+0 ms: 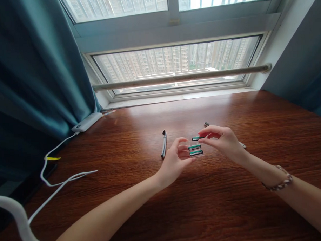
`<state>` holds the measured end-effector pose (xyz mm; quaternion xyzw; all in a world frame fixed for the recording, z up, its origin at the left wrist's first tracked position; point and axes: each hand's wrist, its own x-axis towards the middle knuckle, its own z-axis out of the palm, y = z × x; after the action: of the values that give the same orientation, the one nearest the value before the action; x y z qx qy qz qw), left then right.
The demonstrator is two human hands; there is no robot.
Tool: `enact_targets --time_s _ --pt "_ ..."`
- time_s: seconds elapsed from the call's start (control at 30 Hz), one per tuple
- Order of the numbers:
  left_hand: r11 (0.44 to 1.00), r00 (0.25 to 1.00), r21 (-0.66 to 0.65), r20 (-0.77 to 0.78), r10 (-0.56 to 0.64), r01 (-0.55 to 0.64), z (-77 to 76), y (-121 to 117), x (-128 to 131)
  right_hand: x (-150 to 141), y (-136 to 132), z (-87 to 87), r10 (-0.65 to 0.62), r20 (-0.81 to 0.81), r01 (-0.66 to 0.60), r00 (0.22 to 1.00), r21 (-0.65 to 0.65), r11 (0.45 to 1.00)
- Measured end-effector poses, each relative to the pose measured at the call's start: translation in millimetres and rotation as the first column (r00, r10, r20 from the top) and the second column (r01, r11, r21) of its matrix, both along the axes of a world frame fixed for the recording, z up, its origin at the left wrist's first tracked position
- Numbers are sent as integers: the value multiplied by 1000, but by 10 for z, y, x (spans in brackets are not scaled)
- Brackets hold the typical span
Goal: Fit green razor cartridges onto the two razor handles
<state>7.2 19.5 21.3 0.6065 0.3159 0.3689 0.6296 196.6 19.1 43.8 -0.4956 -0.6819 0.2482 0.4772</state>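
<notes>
My left hand (176, 161) is closed on a clear cartridge holder (195, 150) that carries two green razor cartridges, held just above the wooden table (179, 207). My right hand (221, 139) pinches a third green razor cartridge (197, 138) between thumb and forefinger, just above the holder. A grey razor handle (164, 145) lies on the table left of my hands. A second razor handle (206, 124) lies behind my right hand, mostly hidden by it.
A white power bank (87, 122) lies at the table's back left, with a white cable (62, 180) trailing toward the front left. A teal curtain (29, 69) hangs at the left. The window sill (180, 98) borders the far edge.
</notes>
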Motion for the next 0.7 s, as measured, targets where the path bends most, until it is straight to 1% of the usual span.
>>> enact_targets --time_s 0.1,0.2,0.27,0.4,0.57,0.7 --pt "999 998 -47 63 -19 22 53 -87 -24 -101 -96 75 40 45 -39 998 -9 999" --pt "999 997 -44 77 -25 29 66 -110 -48 -152 -154 132 60 129 -63 990 17 998" --pt "999 996 -38 82 -29 32 66 -118 -55 -160 -171 140 49 167 -57 985 41 998" --pt "998 995 -44 90 -45 50 74 -141 -53 -160 -182 114 18 166 -32 986 80 996" --pt "998 996 -55 84 -34 38 82 -156 -48 -170 -188 97 31 177 -47 984 83 995" --pt "995 993 -84 104 -52 61 85 -154 -45 -171 -182 94 52 171 -67 984 82 994"
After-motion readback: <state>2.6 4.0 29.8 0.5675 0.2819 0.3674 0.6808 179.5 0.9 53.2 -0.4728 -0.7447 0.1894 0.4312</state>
